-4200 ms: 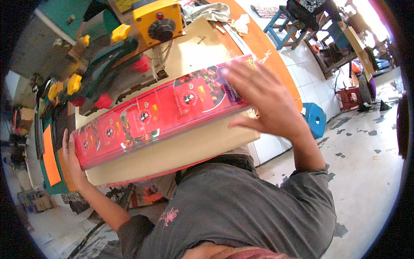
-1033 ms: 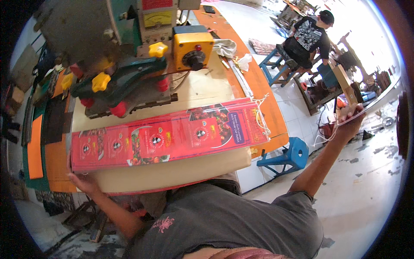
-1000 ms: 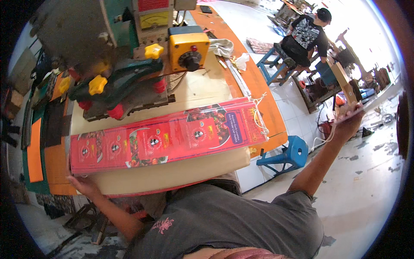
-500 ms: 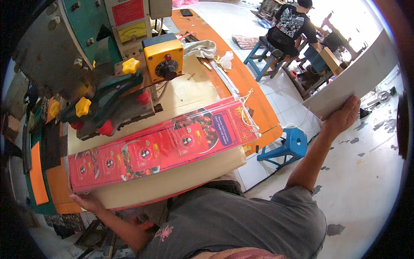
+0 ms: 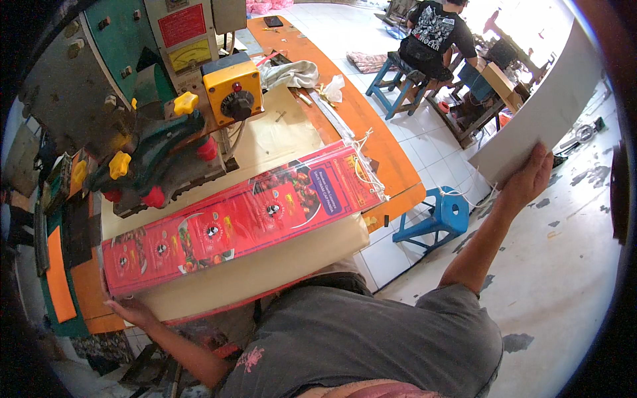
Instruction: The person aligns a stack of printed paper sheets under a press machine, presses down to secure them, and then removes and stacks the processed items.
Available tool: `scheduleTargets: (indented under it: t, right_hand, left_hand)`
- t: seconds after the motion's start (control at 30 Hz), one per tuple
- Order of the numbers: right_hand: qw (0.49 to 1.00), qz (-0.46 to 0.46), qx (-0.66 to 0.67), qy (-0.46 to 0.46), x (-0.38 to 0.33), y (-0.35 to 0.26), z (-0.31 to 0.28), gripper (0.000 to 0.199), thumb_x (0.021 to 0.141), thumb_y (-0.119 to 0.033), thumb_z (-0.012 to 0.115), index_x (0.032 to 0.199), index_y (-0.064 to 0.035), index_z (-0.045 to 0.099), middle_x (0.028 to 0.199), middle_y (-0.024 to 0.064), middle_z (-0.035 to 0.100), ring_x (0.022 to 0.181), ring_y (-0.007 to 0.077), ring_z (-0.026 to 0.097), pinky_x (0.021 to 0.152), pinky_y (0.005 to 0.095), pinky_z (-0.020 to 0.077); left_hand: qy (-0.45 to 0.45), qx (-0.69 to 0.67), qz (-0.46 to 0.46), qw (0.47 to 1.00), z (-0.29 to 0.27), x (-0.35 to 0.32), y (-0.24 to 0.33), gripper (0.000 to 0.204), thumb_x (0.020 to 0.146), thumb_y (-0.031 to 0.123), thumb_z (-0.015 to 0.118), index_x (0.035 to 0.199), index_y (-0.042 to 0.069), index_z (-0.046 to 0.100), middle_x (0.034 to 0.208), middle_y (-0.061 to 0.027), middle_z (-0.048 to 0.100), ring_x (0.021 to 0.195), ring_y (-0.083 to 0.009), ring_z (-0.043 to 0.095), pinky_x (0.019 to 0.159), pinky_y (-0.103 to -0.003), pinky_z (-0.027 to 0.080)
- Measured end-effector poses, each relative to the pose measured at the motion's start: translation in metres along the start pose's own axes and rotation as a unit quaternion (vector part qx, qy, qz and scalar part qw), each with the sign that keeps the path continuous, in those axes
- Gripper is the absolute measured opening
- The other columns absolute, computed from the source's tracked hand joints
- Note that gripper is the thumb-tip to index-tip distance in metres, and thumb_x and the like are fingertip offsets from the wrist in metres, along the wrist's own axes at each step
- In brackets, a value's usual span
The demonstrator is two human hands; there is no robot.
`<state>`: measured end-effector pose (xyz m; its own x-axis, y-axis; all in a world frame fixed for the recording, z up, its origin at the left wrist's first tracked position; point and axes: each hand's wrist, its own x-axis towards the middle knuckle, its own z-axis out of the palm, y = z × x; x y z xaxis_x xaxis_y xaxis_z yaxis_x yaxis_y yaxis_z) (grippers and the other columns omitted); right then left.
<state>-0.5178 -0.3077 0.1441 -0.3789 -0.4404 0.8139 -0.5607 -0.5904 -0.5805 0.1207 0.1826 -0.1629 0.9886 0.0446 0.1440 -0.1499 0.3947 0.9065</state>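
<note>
My right hand (image 5: pixel 527 179) is raised out to the right, its fingers closed on the lower edge of a large pale grey flat sheet (image 5: pixel 537 123). A thin white string hangs close to its wrist. Low on the left, my left hand (image 5: pixel 131 312) is at the near left corner of a long stack of glossy red printed sheets (image 5: pixel 235 219). Its visible fingers are stretched out by the corner; part of the hand is hard to make out. White strings (image 5: pixel 365 169) are tied at the stack's right end. Beneath the sheets lies a cream-coloured padded surface (image 5: pixel 265 272).
A green press machine (image 5: pixel 149 152) with yellow star knobs and a yellow control box (image 5: pixel 232 93) stands over the stack. Behind lie a crumpled cloth (image 5: pixel 292 74) and a phone (image 5: pixel 273 22) on the orange table (image 5: pixel 391 166). A blue stool (image 5: pixel 441 215) stands right; another person (image 5: pixel 438 40) sits beyond.
The whole view has shifted slightly, so the table, stack and machine appear a little further left. Both hands keep nearly the same places, the right one still gripping the grey sheet.
</note>
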Motion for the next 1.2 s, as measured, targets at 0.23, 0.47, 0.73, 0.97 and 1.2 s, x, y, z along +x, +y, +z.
scheduleTargets:
  t: [0.23,0.47,0.73,0.97,1.2]
  right_hand:
    - [0.998,-0.042,0.039,0.012,-0.001,-0.016,0.019,0.053,0.105,-0.040,0.059,0.133,0.0051,0.056,0.116,0.0175,0.063,0.098,0.0223,0.062,0.082,0.0337,0.0513]
    - [0.996,-0.065,0.060,0.003,-0.011,-0.042,0.044,0.051,0.105,-0.022,0.060,0.151,-0.0022,0.047,0.147,0.0214,0.051,0.114,0.0251,0.064,0.090,0.0357,0.0567]
    - [0.993,-0.055,0.102,-0.029,-0.013,-0.047,0.053,0.048,0.107,-0.017,0.056,0.152,-0.0049,0.047,0.150,0.0193,0.051,0.122,0.0261,0.061,0.093,0.0363,0.0559]
    - [0.995,-0.091,0.034,0.010,-0.018,-0.046,0.051,0.049,0.107,-0.021,0.056,0.153,-0.0066,0.047,0.150,0.0212,0.051,0.116,0.0262,0.065,0.089,0.0352,0.0579]
    - [0.994,-0.092,0.054,0.011,-0.022,-0.051,0.052,0.050,0.106,-0.025,0.057,0.153,-0.0073,0.048,0.150,0.0217,0.051,0.116,0.0271,0.066,0.086,0.0347,0.0586]
  left_hand:
    - [-0.072,-0.010,0.013,0.997,0.010,-0.004,0.003,0.082,0.102,0.066,0.040,0.154,0.004,0.039,0.156,-0.0141,0.045,0.145,-0.0322,0.040,0.122,-0.048,0.024]
    - [-0.086,0.039,0.072,0.993,0.035,-0.025,0.018,0.084,0.100,0.068,0.043,0.153,0.003,0.040,0.156,-0.0142,0.045,0.143,-0.0328,0.042,0.120,-0.048,0.029]
    - [-0.079,0.045,0.040,0.995,-0.009,-0.006,-0.011,0.083,0.099,0.065,0.050,0.151,0.001,0.042,0.154,-0.0146,0.045,0.140,-0.0331,0.044,0.116,-0.050,0.034]
    - [-0.071,0.068,0.069,0.993,0.001,-0.010,-0.006,0.082,0.099,0.064,0.049,0.151,0.000,0.043,0.153,-0.0176,0.046,0.141,-0.0332,0.043,0.117,-0.050,0.034]
    - [-0.160,0.164,0.179,0.957,0.049,-0.033,0.030,0.086,0.100,0.067,0.040,0.152,-0.001,0.041,0.155,-0.0209,0.042,0.142,-0.0343,0.044,0.117,-0.051,0.036]
